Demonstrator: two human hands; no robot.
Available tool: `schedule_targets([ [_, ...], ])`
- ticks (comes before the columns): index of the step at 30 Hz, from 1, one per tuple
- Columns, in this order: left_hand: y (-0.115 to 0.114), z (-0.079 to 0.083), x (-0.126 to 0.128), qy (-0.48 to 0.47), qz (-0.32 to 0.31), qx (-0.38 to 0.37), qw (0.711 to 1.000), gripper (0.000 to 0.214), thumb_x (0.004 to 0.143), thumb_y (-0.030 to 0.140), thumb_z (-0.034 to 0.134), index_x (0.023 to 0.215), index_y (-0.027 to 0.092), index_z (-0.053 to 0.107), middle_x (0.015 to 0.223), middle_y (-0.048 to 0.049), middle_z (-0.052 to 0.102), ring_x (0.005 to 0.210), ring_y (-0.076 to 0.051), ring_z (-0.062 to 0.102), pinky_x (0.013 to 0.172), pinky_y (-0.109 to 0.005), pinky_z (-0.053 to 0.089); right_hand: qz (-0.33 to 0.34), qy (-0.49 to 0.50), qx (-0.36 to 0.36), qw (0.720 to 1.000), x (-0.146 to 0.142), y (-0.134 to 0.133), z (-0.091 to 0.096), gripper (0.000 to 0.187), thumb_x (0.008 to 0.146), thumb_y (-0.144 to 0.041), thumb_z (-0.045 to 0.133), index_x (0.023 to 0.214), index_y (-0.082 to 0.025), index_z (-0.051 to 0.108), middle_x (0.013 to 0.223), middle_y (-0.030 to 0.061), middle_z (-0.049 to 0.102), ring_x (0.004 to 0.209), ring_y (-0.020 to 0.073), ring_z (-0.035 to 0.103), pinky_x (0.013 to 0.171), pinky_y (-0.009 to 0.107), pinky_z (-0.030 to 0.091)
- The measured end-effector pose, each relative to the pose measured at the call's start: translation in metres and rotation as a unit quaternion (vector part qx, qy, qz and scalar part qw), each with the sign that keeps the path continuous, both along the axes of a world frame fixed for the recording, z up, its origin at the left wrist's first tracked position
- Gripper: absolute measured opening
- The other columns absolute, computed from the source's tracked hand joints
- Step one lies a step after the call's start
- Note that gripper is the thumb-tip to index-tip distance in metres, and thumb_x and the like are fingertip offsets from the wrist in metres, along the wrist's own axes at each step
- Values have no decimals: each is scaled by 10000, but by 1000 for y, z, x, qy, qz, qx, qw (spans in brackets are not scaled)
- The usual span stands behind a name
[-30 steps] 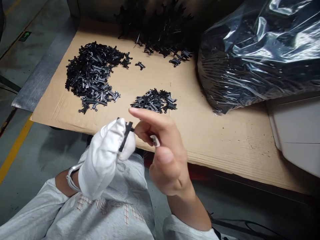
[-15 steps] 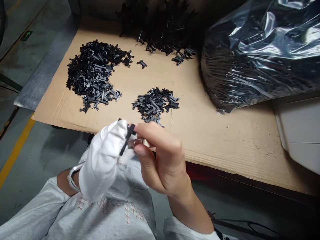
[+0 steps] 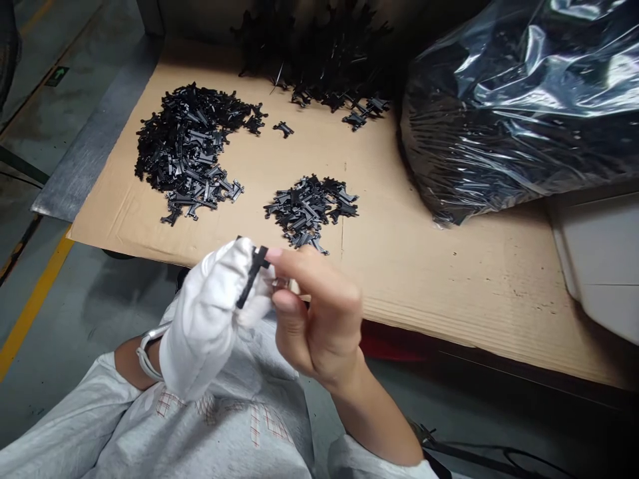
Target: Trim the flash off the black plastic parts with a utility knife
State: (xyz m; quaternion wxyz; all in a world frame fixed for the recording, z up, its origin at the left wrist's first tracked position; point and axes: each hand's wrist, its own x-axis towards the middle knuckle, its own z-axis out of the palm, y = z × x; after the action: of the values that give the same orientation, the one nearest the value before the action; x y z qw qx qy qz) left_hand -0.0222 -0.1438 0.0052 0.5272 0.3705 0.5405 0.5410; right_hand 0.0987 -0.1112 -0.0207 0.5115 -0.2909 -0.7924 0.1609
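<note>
Gloved left hand (image 3: 206, 320) just beside bare right hand (image 3: 314, 314)

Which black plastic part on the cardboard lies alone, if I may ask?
The part just right of the large left heap; it touches no other part.

The glossy plastic bag (image 3: 504, 113) runs off the top and right edges, its contents murky behind the film. (The far heap of black parts (image 3: 314, 46) sinks into shadow.) A small shiny piece (image 3: 282, 284) at the right hand (image 3: 319, 326) stays mostly hidden behind the fingers (image 3: 309, 266).
</note>
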Motion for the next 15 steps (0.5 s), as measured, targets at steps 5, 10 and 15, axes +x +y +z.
schedule_targets([
  [5,-7,-3,0,44,-1,-8,999,250,874,494,601,796,257,628,532,36,495,496,-126,519,442,-249,498,49,-35,-16,998,3,0,6,384,974,-218,458,1357,-240,438,856,31,648,632,160,511,567,326,402],
  [10,-8,-5,-2,47,-13,-13,999,249,857,481,620,768,249,607,561,28,506,533,-131,540,447,-248,493,39,-41,-18,998,3,0,9,343,985,-241,459,1328,-240,451,912,34,673,628,155,518,552,323,402],
  [15,-3,-3,-3,49,-25,-1,998,273,846,449,640,684,243,562,550,25,486,572,-145,562,503,-263,524,32,-10,-32,999,4,1,6,304,994,-246,465,1298,-231,475,786,-1,614,629,149,513,552,303,423],
])
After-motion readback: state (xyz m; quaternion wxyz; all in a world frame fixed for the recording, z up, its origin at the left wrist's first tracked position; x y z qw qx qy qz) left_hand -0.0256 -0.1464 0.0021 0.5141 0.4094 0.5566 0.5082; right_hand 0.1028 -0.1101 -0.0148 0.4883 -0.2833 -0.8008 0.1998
